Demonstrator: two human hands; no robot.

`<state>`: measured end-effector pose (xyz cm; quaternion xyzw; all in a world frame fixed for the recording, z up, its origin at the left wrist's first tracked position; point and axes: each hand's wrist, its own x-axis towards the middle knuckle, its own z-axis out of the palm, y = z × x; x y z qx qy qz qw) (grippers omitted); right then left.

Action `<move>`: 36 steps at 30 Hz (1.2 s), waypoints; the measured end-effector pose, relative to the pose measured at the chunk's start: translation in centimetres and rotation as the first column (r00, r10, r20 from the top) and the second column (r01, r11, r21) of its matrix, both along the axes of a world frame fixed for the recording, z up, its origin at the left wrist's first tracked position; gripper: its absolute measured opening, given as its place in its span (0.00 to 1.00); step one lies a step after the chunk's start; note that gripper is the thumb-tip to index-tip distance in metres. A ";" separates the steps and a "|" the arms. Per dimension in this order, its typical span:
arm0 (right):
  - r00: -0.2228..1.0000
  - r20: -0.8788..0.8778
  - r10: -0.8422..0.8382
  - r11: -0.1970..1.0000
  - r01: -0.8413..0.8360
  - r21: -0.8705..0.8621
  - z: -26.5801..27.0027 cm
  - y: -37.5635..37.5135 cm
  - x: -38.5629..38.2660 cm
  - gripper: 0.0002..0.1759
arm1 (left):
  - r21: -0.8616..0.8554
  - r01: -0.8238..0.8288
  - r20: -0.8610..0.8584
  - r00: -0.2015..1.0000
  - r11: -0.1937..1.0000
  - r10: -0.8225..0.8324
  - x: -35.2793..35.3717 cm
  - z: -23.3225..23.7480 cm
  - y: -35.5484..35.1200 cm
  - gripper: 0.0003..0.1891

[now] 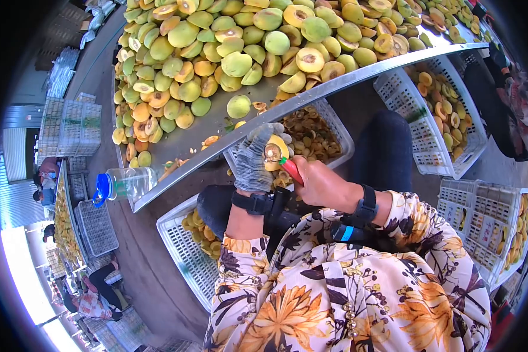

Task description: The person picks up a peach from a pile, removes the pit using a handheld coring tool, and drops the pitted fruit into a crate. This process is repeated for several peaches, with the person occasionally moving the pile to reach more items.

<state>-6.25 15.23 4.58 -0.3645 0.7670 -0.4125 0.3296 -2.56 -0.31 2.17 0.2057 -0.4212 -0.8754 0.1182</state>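
Note:
My left hand [252,163], in a grey knit glove, is closed around a yellow fruit half [277,142] that looks like peach or apricot. Its cut face with the brown centre is turned towards my right hand. Bare, my right hand [324,184] grips a red-handled pitting knife [291,170] with a green collar. The knife's tip meets the fruit's centre; its blade is mostly hidden. Both hands are just below the metal table edge [311,94], over a white crate [347,144] of brown and yellow fruit scraps.
A large pile of halved fruit [217,64] covers the metal table. A blue-capped plastic bottle [129,183] lies at its left corner. White crates with fruit stand by my left knee [185,258] and at the right [413,111]. Other people sit at the far left [94,302].

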 end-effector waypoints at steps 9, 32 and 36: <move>0.971 -0.007 -0.238 0.967 0.236 -0.093 0.3 0.0 -0.1 0.12 | -0.090 -0.274 -0.075 0.961 0.958 0.268 -0.4 -0.7 0.8 0.26; 0.962 0.076 -0.264 0.961 0.268 -0.059 0.9 0.6 0.3 0.13 | -0.588 -0.410 -0.226 0.911 0.697 0.344 -1.2 1.6 4.8 0.20; 0.972 0.128 -0.199 0.973 0.212 -0.093 0.2 0.5 0.6 0.15 | -0.649 -0.388 -0.216 0.919 0.654 0.330 -1.0 1.0 4.1 0.18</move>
